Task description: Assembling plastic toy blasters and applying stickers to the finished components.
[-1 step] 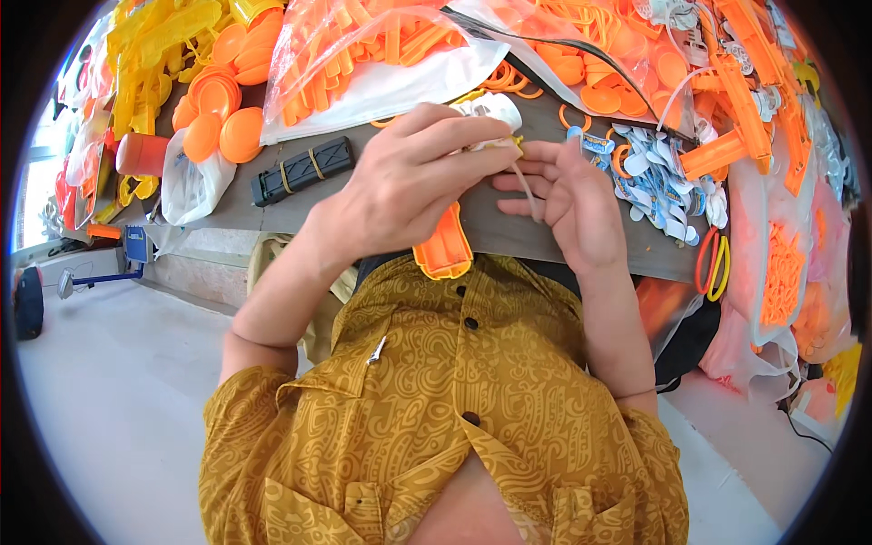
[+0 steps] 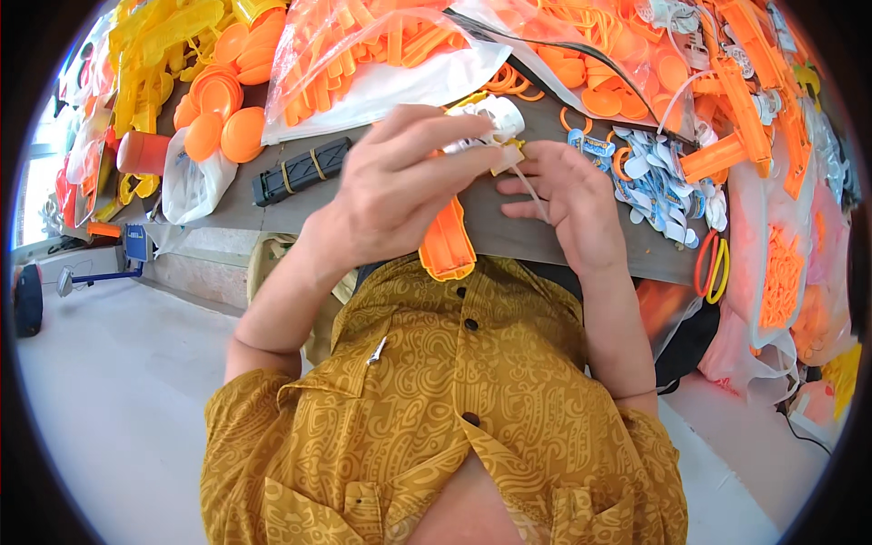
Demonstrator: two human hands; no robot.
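My left hand [image 2: 386, 182] is closed round an orange plastic toy housing [image 2: 448, 245], whose lower end sticks out below the palm. At its upper end sits a white plastic mechanism [image 2: 495, 116], partly behind my fingers. A small yellow piece [image 2: 507, 157] shows by the left fingertips, and a thin translucent tube [image 2: 530, 189] hangs from it. Beside the tube, my right hand [image 2: 574, 195] is half turned up with its fingers apart and loosely bent. Its upper fingertips come close to the yellow piece; whether they touch it I cannot tell.
A black ribbed block [image 2: 302, 171] with bands lies to the left. Orange discs [image 2: 218, 107] and yellow plastic parts [image 2: 145, 64] are heaped beyond it. Bags of orange parts [image 2: 363, 54] line the back. Blue-and-white tags [image 2: 649, 177] and scissors with red and yellow handles [image 2: 713, 265] are at the right.
My left fingers have lifted and spread a little, so more of the white mechanism and yellow piece shows. The orange housing has shifted slightly right. My right hand has hardly moved.
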